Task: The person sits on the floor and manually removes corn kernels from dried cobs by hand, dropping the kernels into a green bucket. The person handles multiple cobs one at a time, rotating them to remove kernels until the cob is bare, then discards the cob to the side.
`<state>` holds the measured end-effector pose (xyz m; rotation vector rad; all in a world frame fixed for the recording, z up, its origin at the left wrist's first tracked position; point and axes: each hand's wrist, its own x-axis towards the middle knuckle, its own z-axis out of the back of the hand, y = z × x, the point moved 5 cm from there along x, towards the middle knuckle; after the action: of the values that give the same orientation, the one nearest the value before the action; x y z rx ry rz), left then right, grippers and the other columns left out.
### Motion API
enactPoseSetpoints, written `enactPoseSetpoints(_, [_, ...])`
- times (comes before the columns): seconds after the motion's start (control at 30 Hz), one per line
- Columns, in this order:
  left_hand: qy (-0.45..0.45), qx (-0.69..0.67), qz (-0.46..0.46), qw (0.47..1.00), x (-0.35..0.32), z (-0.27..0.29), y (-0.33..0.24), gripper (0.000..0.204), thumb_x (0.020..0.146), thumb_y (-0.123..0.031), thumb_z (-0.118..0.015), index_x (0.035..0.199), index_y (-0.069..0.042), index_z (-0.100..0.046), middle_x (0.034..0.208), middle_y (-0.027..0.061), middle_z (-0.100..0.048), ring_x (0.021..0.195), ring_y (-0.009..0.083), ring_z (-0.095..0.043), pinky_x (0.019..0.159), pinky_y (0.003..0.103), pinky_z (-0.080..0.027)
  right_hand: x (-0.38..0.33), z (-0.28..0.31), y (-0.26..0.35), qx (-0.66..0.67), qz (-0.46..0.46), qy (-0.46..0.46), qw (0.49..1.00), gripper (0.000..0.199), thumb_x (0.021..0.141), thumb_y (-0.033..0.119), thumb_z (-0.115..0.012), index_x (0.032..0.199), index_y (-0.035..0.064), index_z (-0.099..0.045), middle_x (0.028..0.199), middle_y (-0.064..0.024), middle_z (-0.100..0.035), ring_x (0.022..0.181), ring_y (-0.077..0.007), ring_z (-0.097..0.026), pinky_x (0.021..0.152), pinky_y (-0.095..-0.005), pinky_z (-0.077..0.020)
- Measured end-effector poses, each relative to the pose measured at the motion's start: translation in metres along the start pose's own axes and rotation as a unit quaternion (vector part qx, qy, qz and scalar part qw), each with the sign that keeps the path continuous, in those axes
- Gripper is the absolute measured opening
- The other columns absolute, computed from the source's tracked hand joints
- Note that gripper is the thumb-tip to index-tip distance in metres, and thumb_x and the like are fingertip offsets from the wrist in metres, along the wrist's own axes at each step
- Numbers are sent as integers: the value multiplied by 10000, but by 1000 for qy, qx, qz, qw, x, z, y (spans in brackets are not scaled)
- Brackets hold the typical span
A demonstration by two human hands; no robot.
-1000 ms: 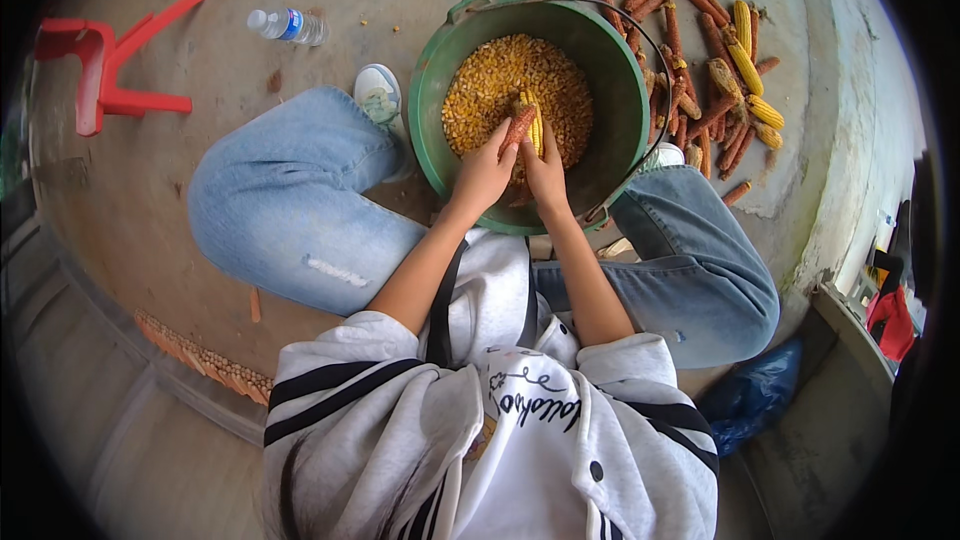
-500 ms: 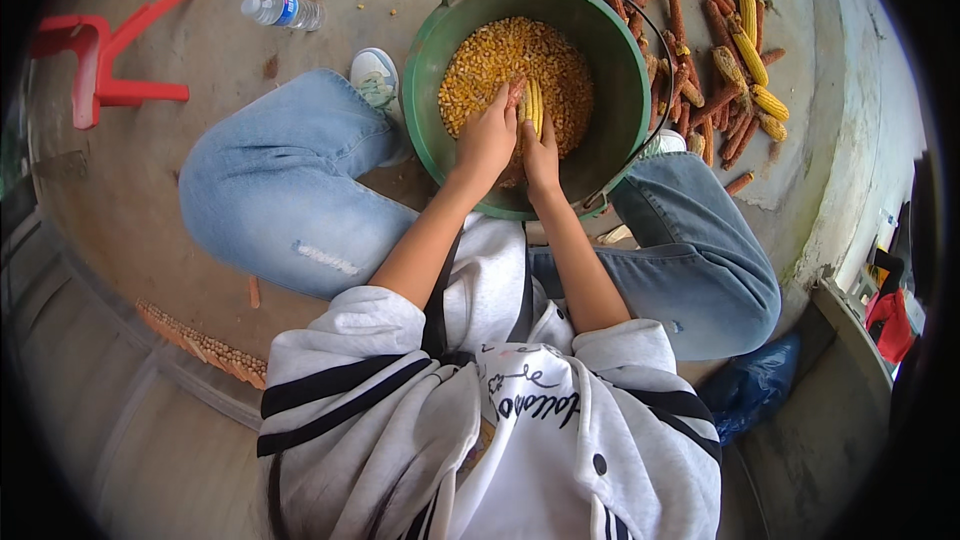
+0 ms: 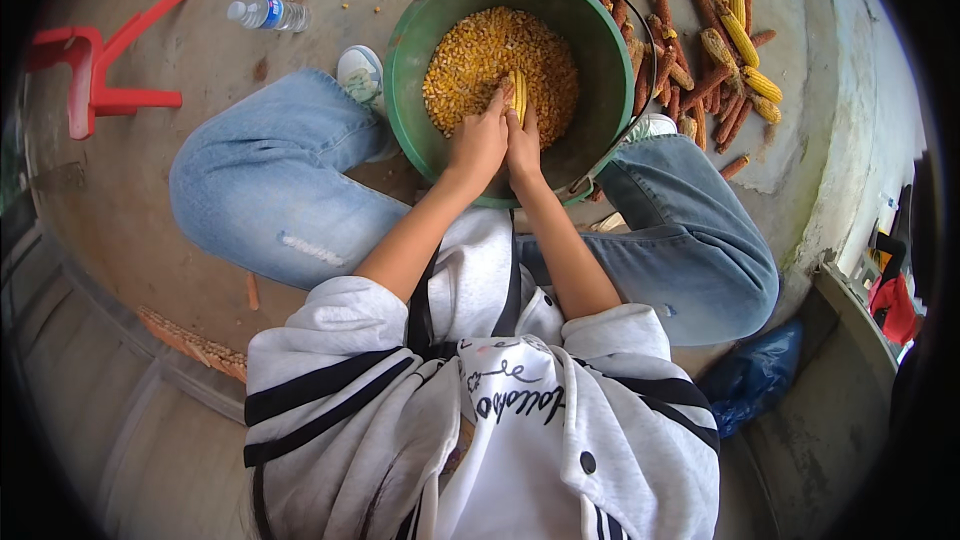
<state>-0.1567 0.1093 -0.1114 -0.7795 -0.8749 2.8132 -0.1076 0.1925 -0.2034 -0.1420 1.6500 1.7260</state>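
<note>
The 2 hands of the person meet low inside a green bucket [image 3: 397,105], which stands on the floor [image 3: 300,50] between the 2 bent legs [image 3: 275,175]. The right hand [image 3: 523,148] is closed around a yellow corn ear [image 3: 519,90], whose far end points away from the person, above the loose kernels [image 3: 480,45]. The left hand [image 3: 478,147] is just beside it, gripping a reddish cob [image 3: 508,94] that is mostly hidden by the fingers and presses on the left side of the ear. To the far right of the bucket lies a pile of reddish cobs [image 3: 715,90], with some yellow ears [image 3: 740,38] on its right side. At far left, a clear bottle [image 3: 270,14] lies on its side, near a red plastic stool [image 3: 95,75].
</note>
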Motion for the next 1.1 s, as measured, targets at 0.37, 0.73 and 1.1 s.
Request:
enactPoseSetpoints(0.37, [-18,45,-18,999,-1,-9,3,452,833,-171,-468,1278,-107,-423,699,220,-609,637,380,-604,614,481,-486,-2,-1,12,20,-50,2,999,534,857,206,-440,1320,-23,-303,1140,-258,-512,1012,-325,-547,854,-365,-432])
enactPoseSetpoints(0.73, [-14,-32,-44,998,3,-23,34,402,837,-144,-472,1235,-84,-464,827,225,-613,757,385,-599,707,461,-479,0,-1,11,132,-89,24,987,502,909,236,-363,1337,-14,-284,1210,-176,-470,1048,-226,-506,865,-310,-414])
enactPoseSetpoints(1.1, [-55,-83,-2,995,-8,6,14,388,844,-145,-474,1217,-39,-478,696,228,-601,644,373,-599,613,458,-479,-11,-1,25,231,-182,65,953,469,940,244,-295,1346,11,-258,1240,-141,-446,1089,-221,-483,900,-320,-402])
